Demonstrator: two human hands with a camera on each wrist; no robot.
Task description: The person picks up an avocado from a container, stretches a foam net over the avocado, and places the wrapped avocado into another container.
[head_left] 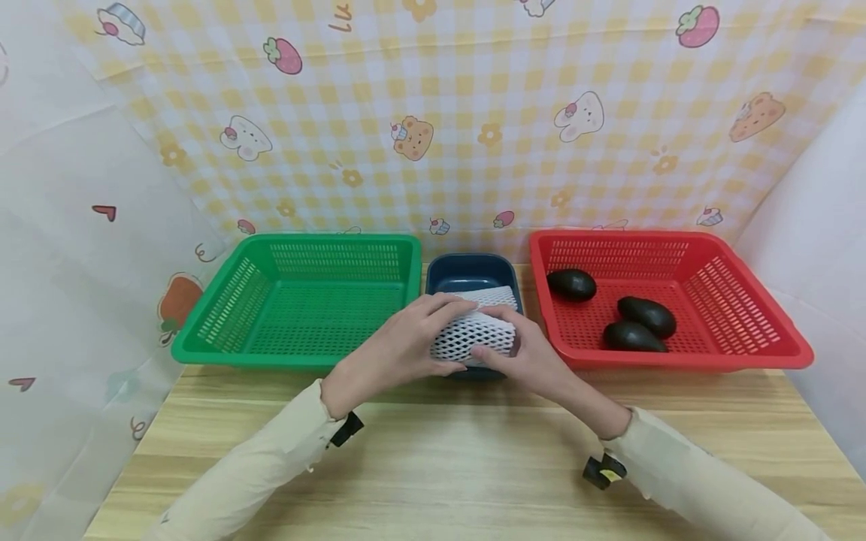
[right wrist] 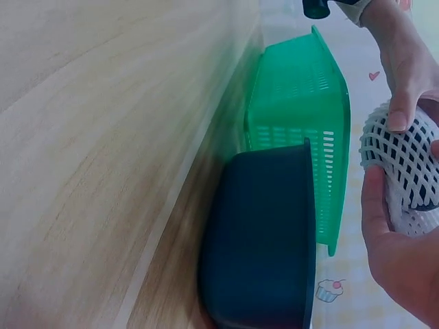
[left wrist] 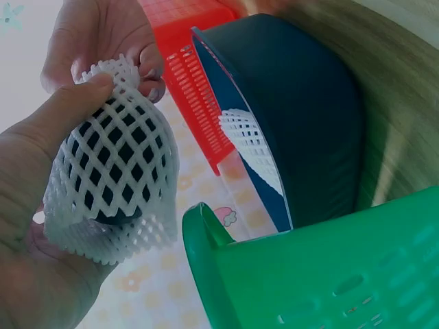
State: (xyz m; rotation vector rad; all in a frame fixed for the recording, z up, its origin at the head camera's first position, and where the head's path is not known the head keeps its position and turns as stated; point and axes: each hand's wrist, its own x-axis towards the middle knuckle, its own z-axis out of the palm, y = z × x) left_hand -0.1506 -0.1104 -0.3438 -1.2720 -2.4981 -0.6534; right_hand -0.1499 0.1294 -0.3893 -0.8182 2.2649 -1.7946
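Note:
Both hands hold a dark avocado [left wrist: 108, 218] wrapped in a white foam net sleeve [head_left: 473, 336], raised over the navy box. The left hand [head_left: 414, 338] grips it from the left, its thumb on the mesh in the left wrist view. From the other side, the right hand [head_left: 531, 357] holds it with thumb and fingers. Dark skin shows through the mesh; the sleeve's open end flares past the fruit in the left wrist view. Behind it, another white foam net [head_left: 499, 297] lies in the navy box [head_left: 471, 263], partly hidden by the hands.
A green basket [head_left: 298, 362] stands left of the navy box, with bare mesh bottom showing. The red basket [head_left: 683, 361] on the right contains several avocados [head_left: 647, 316]. All stand on a wooden table [head_left: 460, 466] before a patterned cloth [head_left: 473, 98].

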